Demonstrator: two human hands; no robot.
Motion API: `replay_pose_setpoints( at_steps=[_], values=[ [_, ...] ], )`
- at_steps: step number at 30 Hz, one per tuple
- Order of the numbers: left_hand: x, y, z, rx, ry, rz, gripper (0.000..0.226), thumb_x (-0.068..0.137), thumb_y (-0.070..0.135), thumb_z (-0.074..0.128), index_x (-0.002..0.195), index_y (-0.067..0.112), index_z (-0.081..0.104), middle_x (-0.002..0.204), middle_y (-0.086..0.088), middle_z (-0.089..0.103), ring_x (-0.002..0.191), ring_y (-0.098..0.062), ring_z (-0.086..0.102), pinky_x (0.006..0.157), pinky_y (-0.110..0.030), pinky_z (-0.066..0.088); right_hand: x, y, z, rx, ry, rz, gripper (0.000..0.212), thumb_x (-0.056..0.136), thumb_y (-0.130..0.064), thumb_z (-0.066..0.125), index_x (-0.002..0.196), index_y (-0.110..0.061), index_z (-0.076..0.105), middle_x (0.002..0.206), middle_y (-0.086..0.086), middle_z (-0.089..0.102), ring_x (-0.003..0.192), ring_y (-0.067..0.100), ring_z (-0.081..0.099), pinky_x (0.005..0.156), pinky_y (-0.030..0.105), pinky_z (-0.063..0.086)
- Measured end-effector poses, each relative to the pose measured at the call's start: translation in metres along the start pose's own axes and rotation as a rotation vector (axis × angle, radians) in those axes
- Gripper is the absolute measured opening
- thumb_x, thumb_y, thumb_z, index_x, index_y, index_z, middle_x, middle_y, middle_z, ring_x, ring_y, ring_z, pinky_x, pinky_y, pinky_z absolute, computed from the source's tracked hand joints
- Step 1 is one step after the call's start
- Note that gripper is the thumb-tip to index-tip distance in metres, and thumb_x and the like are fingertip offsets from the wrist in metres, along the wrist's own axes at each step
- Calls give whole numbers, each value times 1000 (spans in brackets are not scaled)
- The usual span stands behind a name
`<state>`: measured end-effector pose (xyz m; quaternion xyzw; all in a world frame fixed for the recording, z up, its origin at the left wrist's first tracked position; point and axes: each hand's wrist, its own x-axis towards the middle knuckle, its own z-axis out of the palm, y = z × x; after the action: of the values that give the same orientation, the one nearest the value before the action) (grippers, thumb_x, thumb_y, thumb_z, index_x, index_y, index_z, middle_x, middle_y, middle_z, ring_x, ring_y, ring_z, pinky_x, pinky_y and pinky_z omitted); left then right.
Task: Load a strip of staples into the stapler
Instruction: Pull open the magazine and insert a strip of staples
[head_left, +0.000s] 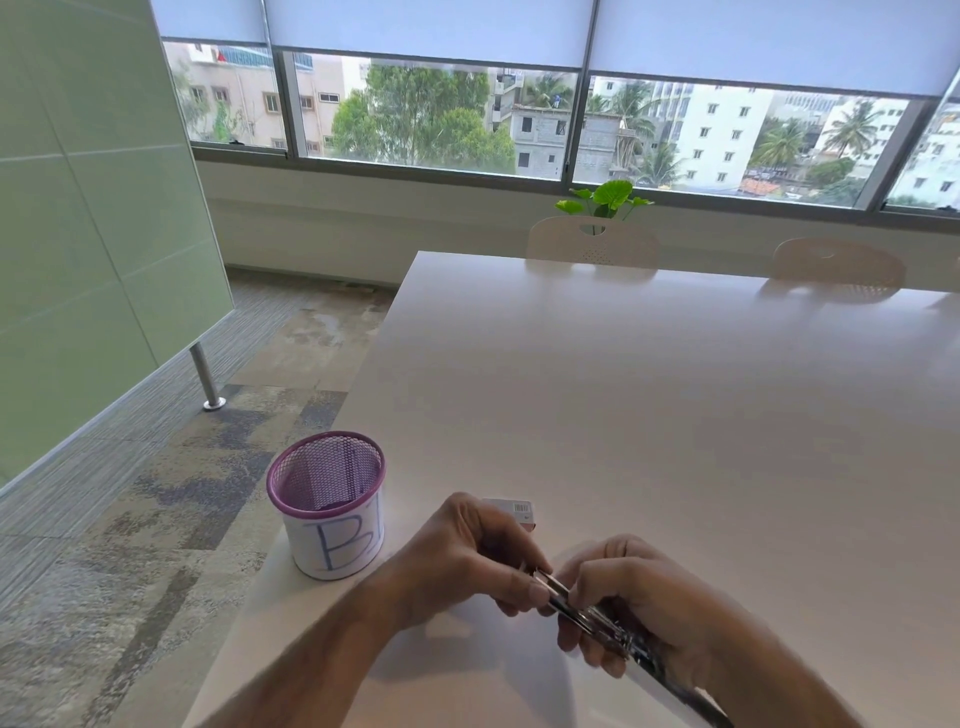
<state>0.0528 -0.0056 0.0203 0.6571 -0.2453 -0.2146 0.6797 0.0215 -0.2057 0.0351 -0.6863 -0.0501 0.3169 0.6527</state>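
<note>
A: Chrome and black stapler (597, 616), held low at the near edge of the pale desk (623, 389), between both hands.

B: Grips?

A: Right hand (639, 608) wrapped around the stapler body, fingers curled under it. Left hand (467, 556) pinching at the stapler's far tip, thumb and fingers pressed together there. Cannot tell whether a staple strip sits between them.

B: Surroundings?

A: Purple mesh cup (327, 501), paper label marked "B", stands left of the hands near the desk edge. Small white box (511, 509) with barcode lies just beyond the left hand, partly hidden.
</note>
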Motion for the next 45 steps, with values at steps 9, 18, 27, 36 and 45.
replay_pose_setpoints(
  at_steps=[9, 18, 27, 36, 45],
  values=[
    [0, 2, 2, 12, 10, 3, 16, 69, -8, 80, 81, 3, 79, 71, -16, 74, 55, -20, 62, 55, -26, 50, 3, 4, -3, 18, -22, -12, 36, 53, -7, 55, 79, 9, 73, 61, 22, 68, 38, 21, 57, 35, 20, 44],
    [0, 1, 1, 18, 37, 1, 18, 70, -12, 78, 79, 4, 79, 68, -15, 73, 53, -20, 62, 53, -25, 51, 2, 2, -4, 112, -103, 6, 48, 45, -7, 48, 82, 9, 74, 68, 23, 69, 42, 24, 61, 38, 22, 49],
    [1, -3, -5, -24, 116, 0, 15, 68, -8, 81, 81, 0, 78, 67, -16, 71, 55, -24, 63, 56, -29, 54, -7, -4, -12, 332, -27, -3, 36, 51, 9, 43, 83, 3, 60, 88, 40, 62, 62, 39, 63, 50, 36, 56],
    [1, -5, -8, -105, 219, -17, 18, 58, -2, 83, 74, 2, 77, 61, -17, 69, 51, -25, 63, 53, -29, 53, -16, -7, -19, 274, 10, -44, 22, 51, -4, 76, 62, 2, 58, 96, 36, 59, 65, 39, 69, 52, 34, 55],
    [1, -7, -8, -96, 216, -27, 19, 62, -3, 83, 80, 1, 77, 66, -17, 72, 55, -25, 65, 56, -31, 56, -21, -14, -17, -28, 159, -38, 34, 66, -11, 73, 96, -1, 62, 95, 37, 70, 59, 32, 62, 44, 29, 50]
  ],
)
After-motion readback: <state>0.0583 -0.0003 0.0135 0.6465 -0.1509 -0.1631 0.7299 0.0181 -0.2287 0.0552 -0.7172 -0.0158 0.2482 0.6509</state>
